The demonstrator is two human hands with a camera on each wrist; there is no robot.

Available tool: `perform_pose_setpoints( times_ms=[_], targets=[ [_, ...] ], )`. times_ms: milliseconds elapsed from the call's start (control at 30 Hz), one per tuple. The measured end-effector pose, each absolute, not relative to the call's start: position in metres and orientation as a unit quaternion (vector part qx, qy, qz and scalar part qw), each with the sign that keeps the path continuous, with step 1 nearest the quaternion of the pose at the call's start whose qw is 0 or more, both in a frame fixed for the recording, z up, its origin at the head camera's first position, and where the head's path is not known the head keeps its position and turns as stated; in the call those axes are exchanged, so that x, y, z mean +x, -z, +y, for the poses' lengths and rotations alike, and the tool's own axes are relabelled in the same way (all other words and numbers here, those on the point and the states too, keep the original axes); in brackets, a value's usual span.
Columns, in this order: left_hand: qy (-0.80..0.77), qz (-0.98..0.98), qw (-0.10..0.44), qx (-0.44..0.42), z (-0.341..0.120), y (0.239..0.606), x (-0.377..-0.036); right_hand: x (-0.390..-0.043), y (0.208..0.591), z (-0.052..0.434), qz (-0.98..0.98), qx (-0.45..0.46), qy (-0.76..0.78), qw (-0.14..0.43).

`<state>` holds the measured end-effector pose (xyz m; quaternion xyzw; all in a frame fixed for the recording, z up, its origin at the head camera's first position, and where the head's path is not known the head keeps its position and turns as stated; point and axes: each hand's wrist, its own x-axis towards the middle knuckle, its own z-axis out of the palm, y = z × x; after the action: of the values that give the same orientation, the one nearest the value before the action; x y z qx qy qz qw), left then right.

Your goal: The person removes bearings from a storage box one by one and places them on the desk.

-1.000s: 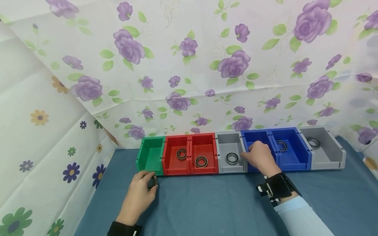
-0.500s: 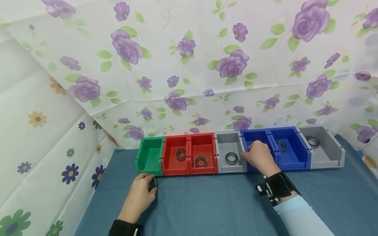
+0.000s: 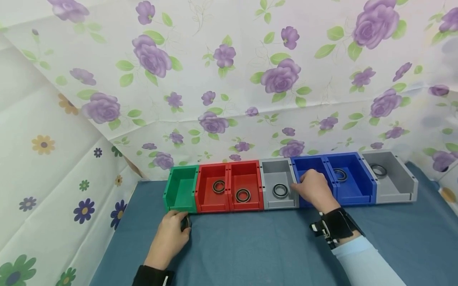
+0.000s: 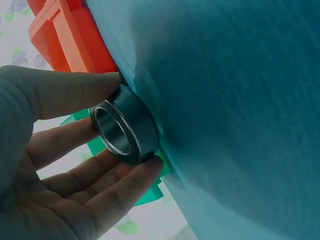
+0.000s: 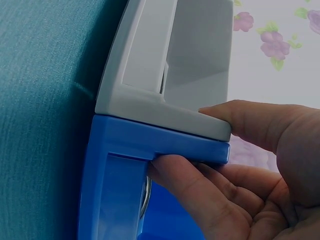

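Note:
My left hand (image 3: 169, 234) holds a bearing (image 4: 142, 125) between thumb and fingertips, tilted on its edge, just in front of the green bin (image 3: 180, 209). In the left wrist view the bearing's dark outer face and open bore show, close to the blue cloth. My right hand (image 3: 316, 188) pinches the adjoining side walls of the middle grey bin (image 5: 160, 112) and the left blue bin (image 5: 130, 137), with the thumb on the grey side and fingers on the blue. Inside the blue bin, a shiny curved edge (image 5: 145, 195) partly shows; the hand hides most of that bin in the head view.
The bins stand in one row at the back of the blue cloth (image 3: 250, 246). Bearings lie in the left red bin (image 3: 218, 186), right red bin (image 3: 243, 195), middle grey bin (image 3: 280, 191), right blue bin (image 3: 340, 174) and far-right grey bin (image 3: 378, 171). A flowered sheet (image 3: 229, 111) hangs behind.
My left hand, with the bearing, has sunk slightly toward the cloth in front of the green bin and then stays put. The right hand keeps its place on the bin walls.

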<state>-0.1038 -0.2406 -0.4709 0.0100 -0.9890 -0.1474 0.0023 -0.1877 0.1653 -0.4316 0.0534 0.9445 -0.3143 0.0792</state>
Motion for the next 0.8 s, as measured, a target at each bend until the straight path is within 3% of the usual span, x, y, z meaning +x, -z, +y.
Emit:
perform_pose_setpoints(
  times_ms=[567,800],
  targets=[
    [0.123,-0.991,-0.044,0.013,-0.242,0.474,-0.105,-0.189,0.432,0.166,0.944,0.054,0.315,0.081],
    [0.108,-0.994,-0.013,0.024,-0.235,0.459,-0.103,-0.189,0.434,0.167,0.944,0.051,0.316,0.076]
  ],
)
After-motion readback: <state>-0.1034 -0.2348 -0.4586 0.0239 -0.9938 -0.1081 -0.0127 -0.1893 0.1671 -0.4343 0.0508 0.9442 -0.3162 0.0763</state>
